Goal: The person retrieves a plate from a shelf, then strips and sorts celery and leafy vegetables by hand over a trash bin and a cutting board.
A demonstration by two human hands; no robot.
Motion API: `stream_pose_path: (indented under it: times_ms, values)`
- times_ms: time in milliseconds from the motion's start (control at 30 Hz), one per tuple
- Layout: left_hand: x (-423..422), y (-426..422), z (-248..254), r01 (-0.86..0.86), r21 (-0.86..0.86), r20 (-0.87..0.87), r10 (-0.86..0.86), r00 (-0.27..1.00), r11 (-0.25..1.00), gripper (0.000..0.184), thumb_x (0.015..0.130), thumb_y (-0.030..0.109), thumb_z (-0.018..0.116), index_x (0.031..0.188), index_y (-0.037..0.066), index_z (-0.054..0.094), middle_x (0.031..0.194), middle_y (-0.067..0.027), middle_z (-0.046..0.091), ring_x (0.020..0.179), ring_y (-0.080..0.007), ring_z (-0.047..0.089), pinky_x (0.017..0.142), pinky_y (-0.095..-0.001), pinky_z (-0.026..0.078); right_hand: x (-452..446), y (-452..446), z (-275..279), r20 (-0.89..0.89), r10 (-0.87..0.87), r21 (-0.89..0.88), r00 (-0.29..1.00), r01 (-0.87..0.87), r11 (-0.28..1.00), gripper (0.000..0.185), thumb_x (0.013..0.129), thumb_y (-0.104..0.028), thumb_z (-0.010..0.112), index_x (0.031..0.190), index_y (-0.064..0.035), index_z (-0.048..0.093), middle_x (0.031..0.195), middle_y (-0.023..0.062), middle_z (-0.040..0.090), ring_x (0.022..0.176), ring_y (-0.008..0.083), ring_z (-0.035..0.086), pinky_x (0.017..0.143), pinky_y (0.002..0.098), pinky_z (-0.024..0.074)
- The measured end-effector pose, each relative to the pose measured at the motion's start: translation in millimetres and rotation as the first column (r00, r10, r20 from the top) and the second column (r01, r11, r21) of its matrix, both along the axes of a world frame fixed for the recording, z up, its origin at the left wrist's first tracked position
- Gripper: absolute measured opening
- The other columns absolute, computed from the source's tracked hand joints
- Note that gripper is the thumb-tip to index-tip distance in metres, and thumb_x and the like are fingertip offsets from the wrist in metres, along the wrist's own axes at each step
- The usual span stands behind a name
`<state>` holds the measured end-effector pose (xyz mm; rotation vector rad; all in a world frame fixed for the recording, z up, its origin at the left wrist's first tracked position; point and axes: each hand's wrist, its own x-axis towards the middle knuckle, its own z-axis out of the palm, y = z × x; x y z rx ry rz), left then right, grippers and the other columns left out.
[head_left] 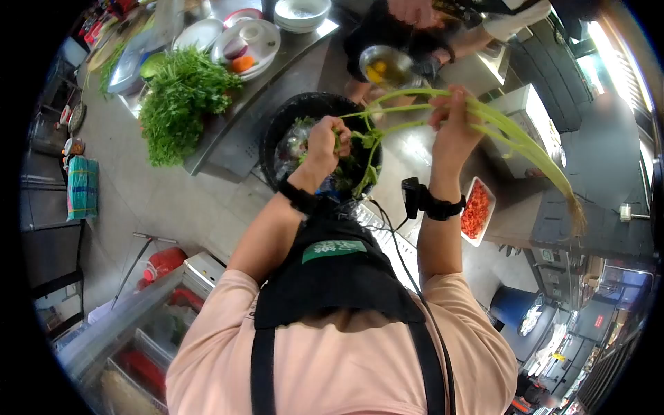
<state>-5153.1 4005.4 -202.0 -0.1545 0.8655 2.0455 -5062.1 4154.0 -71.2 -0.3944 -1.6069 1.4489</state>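
My right hand (456, 126) is closed around a bunch of thin celery stalks (519, 138). Their root ends hang down to the right, and the leafy ends reach left. My left hand (324, 145) is a fist over a black-lined bin (268, 138), with green celery leaves (366, 160) showing at its fingers. Thin stems stretch between both hands, and some leaves droop over the bin's right side. Inside the bin, clear plastic and green scraps are partly visible behind my left hand.
A metal counter (238, 117) on the left holds leafy herbs (187, 97), plates with an onion (235, 47), and stacked bowls (301, 14). Across from me, a person's hand is near a metal bowl (384, 66) with egg yolks. A tray of chopped red pieces (476, 213) is at right.
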Motion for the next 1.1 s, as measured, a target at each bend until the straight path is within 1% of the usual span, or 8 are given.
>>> stream_pose_path:
  times_ms: [233, 400, 467, 600, 767, 833, 967, 1100]
  values:
    - [-13.5, -1.0, -40.3, -0.032, 0.107, 0.363, -0.01, 0.932, 0.994, 0.027, 0.094, 0.02, 0.033, 0.068, 0.014, 0.033, 0.058, -0.0002, 0.032, 0.047, -0.0116, 0.02, 0.047, -0.0303, 0.02, 4.1, 7.5, 0.7, -0.053, -0.096, 0.126, 0.994, 0.102, 0.987, 0.018, 0.098, -0.015, 0.052, 0.099, 0.0, 0.06, 0.072, 0.008, 0.065, 0.048, 0.0076, 0.052, 0.044, 0.0201, 0.0378]
    - [-28.4, -17.0, -70.4, -0.03, -0.341, -0.163, -0.027, 0.986, 0.94, 0.033, 0.093, 0.025, 0.037, 0.065, 0.01, 0.046, 0.056, -0.0061, 0.043, 0.048, -0.0206, 0.04, 0.048, -0.0345, 0.034, 8.4, 3.9, 33.5, -0.083, -0.028, 0.128, 0.996, 0.038, 0.991, 0.019, 0.099, -0.018, 0.051, 0.102, -0.002, 0.061, 0.073, 0.0066, 0.065, 0.049, 0.0059, 0.051, 0.044, 0.0186, 0.0365]
    - [-44.1, -2.0, -80.9, -0.334, -0.534, -0.844, -0.465, 0.267, 0.777, 0.036, 0.099, 0.031, 0.039, 0.103, 0.003, 0.06, 0.078, -0.0133, 0.06, 0.074, -0.0302, 0.058, 0.069, -0.0391, 0.047, 7.8, -3.3, 36.0, -0.049, -0.027, 0.142, 0.998, 0.033, 0.989, 0.019, 0.099, -0.018, 0.051, 0.102, -0.002, 0.061, 0.073, 0.0065, 0.065, 0.049, 0.0059, 0.051, 0.045, 0.0182, 0.0363]
    - [-40.2, -12.5, -24.6, -0.649, -0.293, -0.897, -0.437, -0.068, 0.702, 0.024, 0.092, 0.022, 0.056, 0.104, 0.004, 0.067, 0.088, -0.0139, 0.063, 0.083, -0.0315, 0.061, 0.078, -0.0383, 0.048, 3.7, -4.0, 27.7, -0.023, 0.004, 0.111, 1.0, -0.001, 0.994, 0.02, 0.099, -0.019, 0.052, 0.102, -0.0016, 0.061, 0.072, 0.0064, 0.065, 0.049, 0.0061, 0.05, 0.045, 0.0178, 0.0357]
    - [-24.2, -31.5, 27.6, -0.37, -0.267, -0.963, -0.255, 0.084, 0.89, 0.02, 0.085, 0.004, 0.064, 0.105, 0.003, 0.065, 0.081, -0.0057, 0.06, 0.072, -0.0172, 0.058, 0.068, -0.0272, 0.046, -0.8, -8.0, 17.7, -0.073, 0.091, 0.08, 0.993, -0.085, 0.993, 0.019, 0.098, -0.018, 0.054, 0.101, -0.0017, 0.062, 0.072, 0.0074, 0.066, 0.048, 0.0064, 0.051, 0.044, 0.0186, 0.0356]
    - [-19.1, -35.6, 31.0, 0.019, -0.24, -0.919, -0.233, 0.319, 0.971, 0.029, 0.085, 0.004, 0.065, 0.114, 0.004, 0.062, 0.083, -0.0012, 0.058, 0.074, -0.0107, 0.054, 0.068, -0.026, 0.045, -1.5, -14.1, 19.1, -0.057, 0.093, 0.085, 0.994, -0.088, 0.993, 0.02, 0.098, -0.02, 0.053, 0.101, -0.0022, 0.062, 0.072, 0.0079, 0.066, 0.048, 0.007, 0.052, 0.043, 0.0187, 0.035]
    - [-15.3, -32.7, 30.2, 0.11, -0.293, -0.93, -0.31, 0.2, 0.95, 0.035, 0.089, 0.011, 0.065, 0.123, 0.005, 0.059, 0.089, 0.0007, 0.056, 0.076, -0.0091, 0.05, 0.071, -0.0246, 0.044, -5.1, -18.2, 18.6, -0.038, 0.149, 0.069, 0.988, -0.146, 0.987, 0.022, 0.098, -0.023, 0.053, 0.101, -0.0031, 0.063, 0.073, 0.0079, 0.067, 0.048, 0.0074, 0.052, 0.042, 0.0189, 0.0332]
    - [-23.0, -31.2, 21.4, 0.159, -0.201, -0.973, -0.215, 0.08, 0.967, 0.018, 0.094, 0.019, 0.059, 0.102, 0.003, 0.061, 0.079, -0.0026, 0.053, 0.073, -0.011, 0.05, 0.066, -0.0264, 0.043, -8.3, -22.9, 17.1, -0.025, 0.206, 0.055, 0.978, -0.205, 0.977, 0.022, 0.098, -0.023, 0.055, 0.101, -0.0031, 0.063, 0.073, 0.0079, 0.067, 0.048, 0.0076, 0.053, 0.042, 0.0193, 0.0339]
